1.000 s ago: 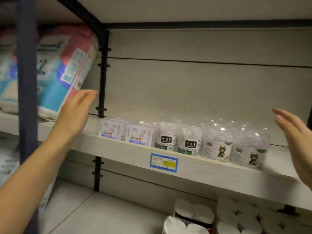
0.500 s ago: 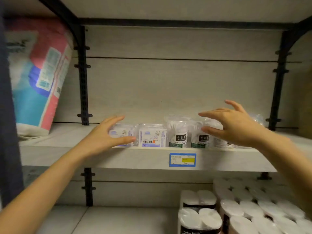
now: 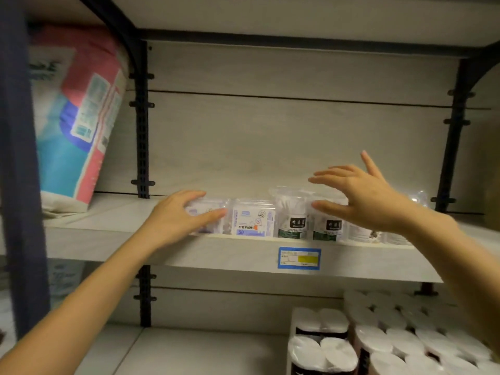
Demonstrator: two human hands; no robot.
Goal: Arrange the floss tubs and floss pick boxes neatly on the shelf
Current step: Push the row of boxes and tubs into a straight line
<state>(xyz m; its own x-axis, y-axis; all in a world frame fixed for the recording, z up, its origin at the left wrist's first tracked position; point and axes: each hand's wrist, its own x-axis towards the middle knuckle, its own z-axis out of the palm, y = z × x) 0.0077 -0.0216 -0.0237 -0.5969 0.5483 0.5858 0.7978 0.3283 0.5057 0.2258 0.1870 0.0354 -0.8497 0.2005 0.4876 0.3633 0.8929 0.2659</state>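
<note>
- Below both wrists, on the lower level, stand wrapped paper rolls [image 3: 378, 336], under the right forearm.
- The shelf [image 3: 151, 247] runs across under both hands; its front lip carries a blue tag [image 3: 299, 258] with a yellow patch, below the gap between the two thumbs.
- The left hand [image 3: 176, 220] reaches over the lip and holds the left box [image 3: 208, 216]: fingers curled over its top, thumb laid across its front face.
- Just past the left thumb tip stands the second box [image 3: 254, 221], upright and face-forward, side by side with the left box; whether the two touch cannot be told.
- The right hand [image 3: 370, 198] is spread with straight fingers and grips nothing; it hovers over the tubs, palm toward them.
- The first tub [image 3: 292, 215] stands just beyond the right fingertips, beside the second box, its dark label facing out.
- The second tub [image 3: 327, 226] sits under the right thumb, which crosses its upper part; contact cannot be told.
- More tubs [image 3: 364, 234] show blurred below the right palm and wrist, mostly hidden by them.
- Well off from the left hand's knuckles, a large pink-and-blue pack [image 3: 78, 117] leans at the shelf's far end.
- Behind everything, dark uprights [image 3: 142, 117] frame a pale back panel [image 3: 284, 136].
</note>
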